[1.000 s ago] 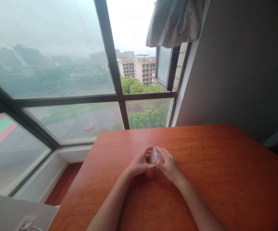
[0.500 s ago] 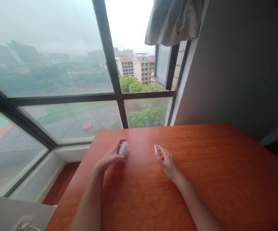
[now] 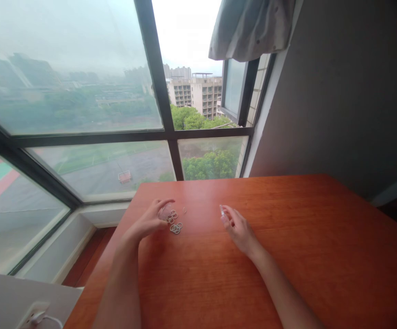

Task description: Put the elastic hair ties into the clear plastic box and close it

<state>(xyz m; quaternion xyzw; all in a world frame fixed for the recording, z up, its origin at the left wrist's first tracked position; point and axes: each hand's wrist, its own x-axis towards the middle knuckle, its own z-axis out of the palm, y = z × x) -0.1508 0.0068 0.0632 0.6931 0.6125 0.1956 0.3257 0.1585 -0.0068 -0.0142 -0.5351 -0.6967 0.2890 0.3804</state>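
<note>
My left hand point(image 3: 150, 220) rests on the red-brown wooden table point(image 3: 287, 256) near its far left corner. Its fingers curl round a small clear container point(image 3: 166, 211), tipped toward the table. Several small pale rings point(image 3: 175, 225) lie scattered on the wood just right of that hand. My right hand point(image 3: 238, 228) is about a hand's width to the right, its fingertips pinching a small clear lid point(image 3: 222, 210). The two hands are apart.
A large dark-framed window point(image 3: 171, 137) runs along the far and left table edges, with a low sill below. A grey wall point(image 3: 339, 100) stands to the right. A white socket with a cable point(image 3: 35, 315) sits at the lower left. A curtain point(image 3: 249, 27) hangs above.
The hands, first together on the clear container, separated: the left took the container leftward, the right kept the lid. The rings now lie spilled on the table by the left hand.
</note>
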